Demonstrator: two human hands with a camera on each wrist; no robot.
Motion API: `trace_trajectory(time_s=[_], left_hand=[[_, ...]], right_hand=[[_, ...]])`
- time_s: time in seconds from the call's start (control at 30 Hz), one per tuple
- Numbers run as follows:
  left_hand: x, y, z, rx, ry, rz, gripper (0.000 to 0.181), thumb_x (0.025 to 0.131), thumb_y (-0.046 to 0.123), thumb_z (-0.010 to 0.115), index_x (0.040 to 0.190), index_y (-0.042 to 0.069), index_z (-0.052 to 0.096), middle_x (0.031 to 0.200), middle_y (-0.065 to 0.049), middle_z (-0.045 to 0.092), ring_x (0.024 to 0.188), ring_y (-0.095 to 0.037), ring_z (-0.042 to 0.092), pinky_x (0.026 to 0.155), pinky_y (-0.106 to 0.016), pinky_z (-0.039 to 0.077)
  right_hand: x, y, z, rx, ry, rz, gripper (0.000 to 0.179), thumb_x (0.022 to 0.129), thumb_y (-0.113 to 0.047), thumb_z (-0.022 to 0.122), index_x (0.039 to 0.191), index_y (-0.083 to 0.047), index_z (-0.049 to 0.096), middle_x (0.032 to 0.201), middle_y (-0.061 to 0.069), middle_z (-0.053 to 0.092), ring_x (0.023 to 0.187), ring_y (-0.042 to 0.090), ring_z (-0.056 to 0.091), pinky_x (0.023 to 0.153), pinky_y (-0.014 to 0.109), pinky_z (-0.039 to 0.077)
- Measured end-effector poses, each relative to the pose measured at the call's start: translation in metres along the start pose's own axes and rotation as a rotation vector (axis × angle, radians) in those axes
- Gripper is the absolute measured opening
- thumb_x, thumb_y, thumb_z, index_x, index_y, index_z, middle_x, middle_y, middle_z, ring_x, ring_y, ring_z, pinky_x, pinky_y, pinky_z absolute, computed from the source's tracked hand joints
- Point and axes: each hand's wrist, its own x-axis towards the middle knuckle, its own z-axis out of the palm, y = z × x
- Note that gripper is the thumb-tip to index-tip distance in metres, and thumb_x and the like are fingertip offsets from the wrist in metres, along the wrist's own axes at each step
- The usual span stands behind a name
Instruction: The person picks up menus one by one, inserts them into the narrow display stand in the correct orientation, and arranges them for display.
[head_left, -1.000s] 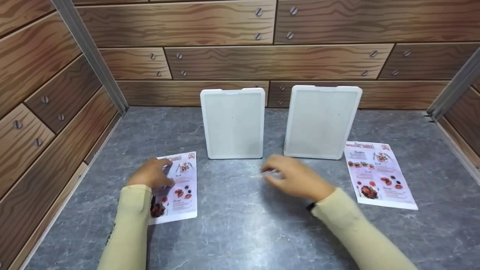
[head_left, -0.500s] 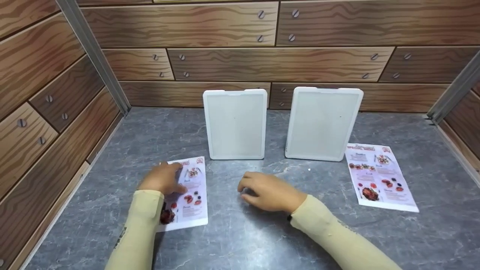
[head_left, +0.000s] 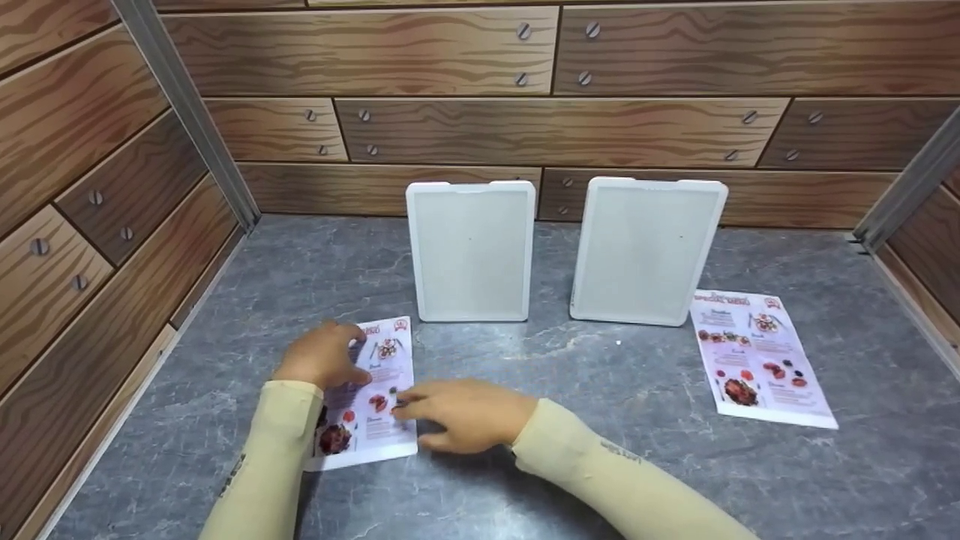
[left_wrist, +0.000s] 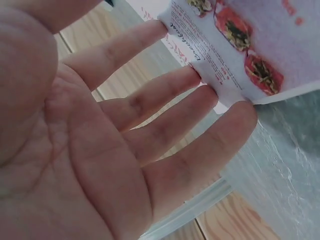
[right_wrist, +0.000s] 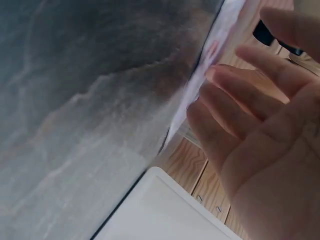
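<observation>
A printed menu sheet lies on the tabletop at the left. My left hand is over its upper left part, and in the left wrist view the fingertips touch the paper with the fingers only slightly bent. At the sheet's right edge is my right hand, its fingers loosely extended over the border. Whether those fingers touch the paper I cannot tell. Two white upright frames, a left frame and a right frame, stand behind the hands. A second menu sheet lies flat at the right.
The grey marbled tabletop is bounded by a wood-patterned back wall and a matching left wall. The second sheet's upper left corner lies close to the right frame's lower right corner.
My right hand has moved left and nearer, from in front of the frames to the left sheet's edge. The left hand and its sheet shifted slightly right, then stayed nearly still.
</observation>
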Motion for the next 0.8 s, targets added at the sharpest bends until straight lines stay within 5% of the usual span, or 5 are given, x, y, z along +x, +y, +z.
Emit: trace_trajectory(time_s=[0.43,0.8], left_hand=[[-0.007,0.024,0.006,0.035,0.02,0.057,0.077,0.07,0.019,0.095,0.137,0.001,0.062,0.124,-0.026,0.065,0.111,-0.046,0.062,0.096,-0.061,0.049],[-0.008,0.057,0.025,0.071,0.044,0.118,0.069,0.067,0.032,0.096,0.125,0.004,0.071,0.111,-0.02,0.067,0.101,-0.038,0.063,0.09,-0.057,0.053]], right_hand=[[-0.026,0.007,0.0,-0.013,0.021,-0.068,0.019,0.099,-0.025,0.069,0.112,-0.014,0.078,0.123,0.001,0.07,0.113,0.015,0.065,0.105,0.028,0.047],[-0.072,0.03,-0.004,0.112,0.059,-0.033,0.015,0.099,-0.017,0.067,0.103,-0.008,0.079,0.121,0.007,0.07,0.113,0.018,0.066,0.105,0.031,0.049]])
